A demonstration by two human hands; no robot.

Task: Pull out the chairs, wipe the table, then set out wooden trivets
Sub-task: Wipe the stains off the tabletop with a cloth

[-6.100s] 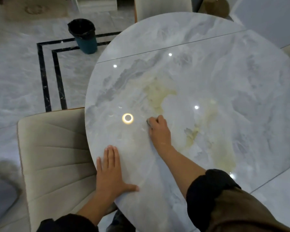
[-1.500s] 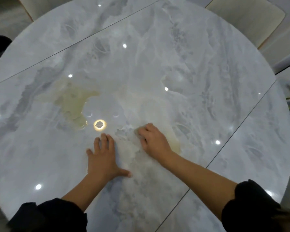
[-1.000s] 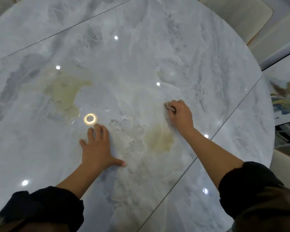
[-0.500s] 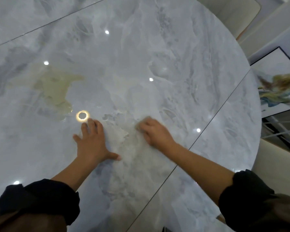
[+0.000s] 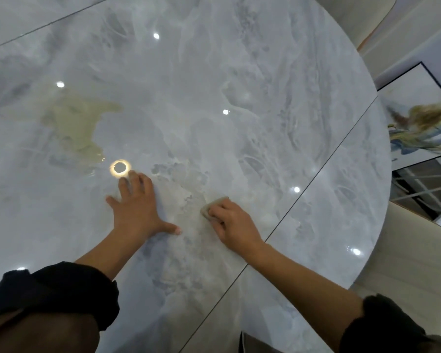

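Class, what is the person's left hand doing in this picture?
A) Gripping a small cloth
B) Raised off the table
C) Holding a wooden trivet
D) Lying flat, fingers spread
D: the left hand lies flat on the table with straight fingers, while the right hand grips the cloth.
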